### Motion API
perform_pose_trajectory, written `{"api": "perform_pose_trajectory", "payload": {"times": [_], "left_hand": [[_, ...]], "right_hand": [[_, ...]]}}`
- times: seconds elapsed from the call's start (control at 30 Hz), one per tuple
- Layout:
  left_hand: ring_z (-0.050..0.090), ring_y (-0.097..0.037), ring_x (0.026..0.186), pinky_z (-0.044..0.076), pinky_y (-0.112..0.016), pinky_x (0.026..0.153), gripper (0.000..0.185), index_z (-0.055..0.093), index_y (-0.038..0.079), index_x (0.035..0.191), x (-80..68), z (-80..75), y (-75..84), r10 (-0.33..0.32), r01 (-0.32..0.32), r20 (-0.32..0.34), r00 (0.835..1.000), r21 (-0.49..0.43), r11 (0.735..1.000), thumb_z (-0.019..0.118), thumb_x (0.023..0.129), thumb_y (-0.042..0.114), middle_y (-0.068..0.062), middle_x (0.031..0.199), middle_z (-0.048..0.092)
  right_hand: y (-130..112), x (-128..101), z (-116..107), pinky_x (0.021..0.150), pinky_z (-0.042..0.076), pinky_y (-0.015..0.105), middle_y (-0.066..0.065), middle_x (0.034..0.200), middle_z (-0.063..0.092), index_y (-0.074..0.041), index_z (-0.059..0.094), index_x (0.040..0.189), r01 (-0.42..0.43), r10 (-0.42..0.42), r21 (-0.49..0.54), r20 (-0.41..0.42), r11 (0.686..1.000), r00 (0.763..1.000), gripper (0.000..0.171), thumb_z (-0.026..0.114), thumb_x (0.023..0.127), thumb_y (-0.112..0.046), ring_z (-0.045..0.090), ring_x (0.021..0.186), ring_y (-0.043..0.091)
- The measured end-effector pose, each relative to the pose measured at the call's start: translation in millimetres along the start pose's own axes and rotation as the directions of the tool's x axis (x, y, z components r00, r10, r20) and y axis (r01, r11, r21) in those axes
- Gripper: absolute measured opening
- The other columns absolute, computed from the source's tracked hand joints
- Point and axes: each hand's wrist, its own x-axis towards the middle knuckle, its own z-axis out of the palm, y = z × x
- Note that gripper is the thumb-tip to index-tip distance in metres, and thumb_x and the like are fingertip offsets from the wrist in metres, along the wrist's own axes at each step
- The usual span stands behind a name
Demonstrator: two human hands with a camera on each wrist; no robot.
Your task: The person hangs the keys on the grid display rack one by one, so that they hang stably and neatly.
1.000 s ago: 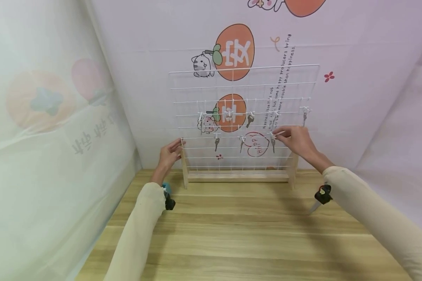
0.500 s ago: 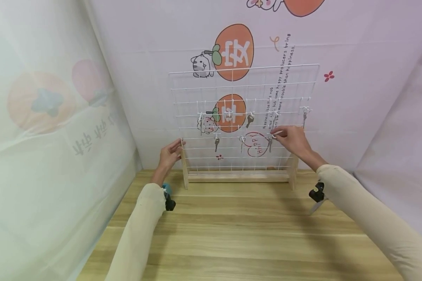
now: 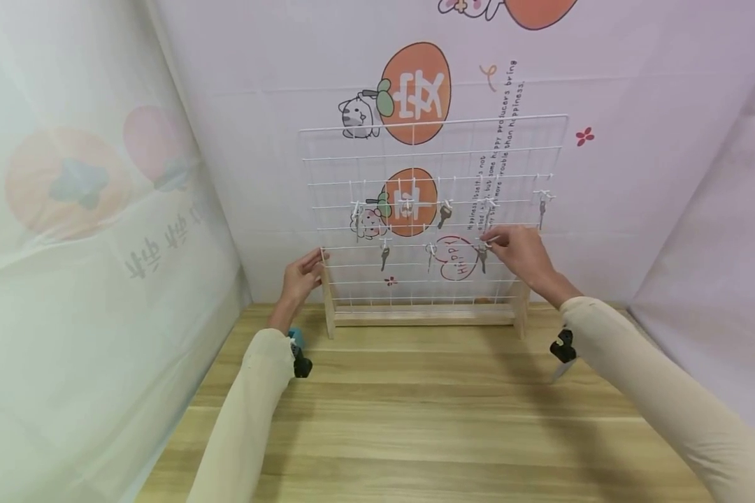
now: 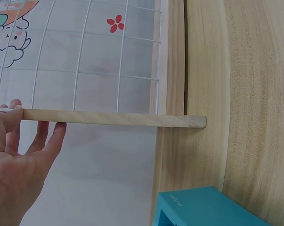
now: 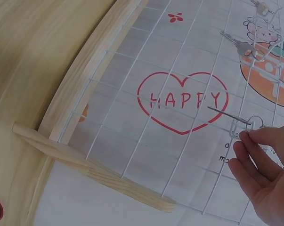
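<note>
Right hand (image 3: 521, 253): fingertips pinch a key (image 5: 236, 120) at its hook on the wire grid (image 3: 434, 150); hanging looks nearly finished
Left hand (image 3: 300, 274): fingers relaxed, steadying the grid's wooden post (image 4: 109, 117)
Done: other keys (image 3: 443, 214) hang up-left of the right hand

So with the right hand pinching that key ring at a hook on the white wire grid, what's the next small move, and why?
Probably let go. The right hand pinches the metal key's ring at a white hook on the white wire grid; whether the ring sits over the hook is unclear. The left hand steadies the wooden post.
</note>
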Motion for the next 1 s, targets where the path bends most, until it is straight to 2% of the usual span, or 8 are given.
{"api": "perform_pose_trajectory", "payload": {"times": [0.13, 0.43, 0.67, 0.93, 1.0], "left_hand": [[0.052, -0.032, 0.14, 0.049, -0.05, 0.109, 0.047, 0.052, 0.009, 0.153, -1.6, -0.6, 1.6, -0.006, 0.006, 0.003, 1.0, -0.015, 1.0, 0.056, 0.106, 0.001, -0.012, 0.148, 0.059], [0.053, -0.029, 0.14, 0.049, -0.05, 0.11, 0.047, 0.052, 0.012, 0.153, -3.7, -0.5, 4.0, -0.006, 0.006, 0.017, 1.0, -0.019, 1.0, 0.057, 0.107, 0.003, -0.012, 0.148, 0.059], [0.055, -0.027, 0.138, 0.051, -0.047, 0.107, 0.046, 0.054, 0.011, 0.152, -0.3, -0.6, 0.2, -0.014, 0.014, 0.01, 1.0, -0.003, 1.0, 0.057, 0.107, 0.004, -0.01, 0.147, 0.06], [0.053, -0.033, 0.139, 0.05, -0.051, 0.107, 0.046, 0.053, 0.008, 0.152, -1.5, -1.3, 1.6, -0.009, 0.009, 0.015, 1.0, -0.011, 1.0, 0.056, 0.107, 0.002, -0.012, 0.147, 0.059], [0.052, -0.034, 0.14, 0.05, -0.051, 0.108, 0.046, 0.052, 0.008, 0.152, -1.8, -1.3, 2.6, -0.012, 0.012, 0.016, 1.0, -0.009, 1.0, 0.056, 0.107, 0.002, -0.013, 0.148, 0.059]], "right_hand": [[-3, -2, 0, 0.068, 0.056, 0.041, 0.023, 0.111, 0.075, 0.0, 0.077, 0.113, -0.003, 0.003, -0.023, 0.006, 1.0, 1.0, 0.021, 0.064, 0.098, 0.003, 0.074, 0.096, 0.039], [-5, -3, 0, 0.065, 0.054, 0.039, 0.024, 0.11, 0.075, 0.0, 0.078, 0.113, -0.005, 0.005, -0.044, 0.002, 0.999, 1.0, 0.019, 0.065, 0.098, 0.002, 0.075, 0.092, 0.037], [1, -5, 2, 0.073, 0.06, 0.043, 0.023, 0.114, 0.075, 0.001, 0.076, 0.117, -0.035, 0.035, 0.003, 0.012, 0.999, 0.999, 0.022, 0.065, 0.098, 0.003, 0.074, 0.099, 0.039], [7, -7, 4, 0.071, 0.062, 0.046, 0.023, 0.103, 0.077, 0.001, 0.076, 0.118, 0.014, -0.012, 0.052, -0.025, 0.999, 1.0, 0.024, 0.071, 0.095, 0.003, 0.076, 0.091, 0.039], [8, -8, 5, 0.067, 0.061, 0.041, 0.023, 0.1, 0.077, 0.0, 0.075, 0.12, 0.024, -0.022, 0.063, -0.036, 0.998, 0.999, 0.026, 0.073, 0.094, 0.002, 0.077, 0.089, 0.039]]}}
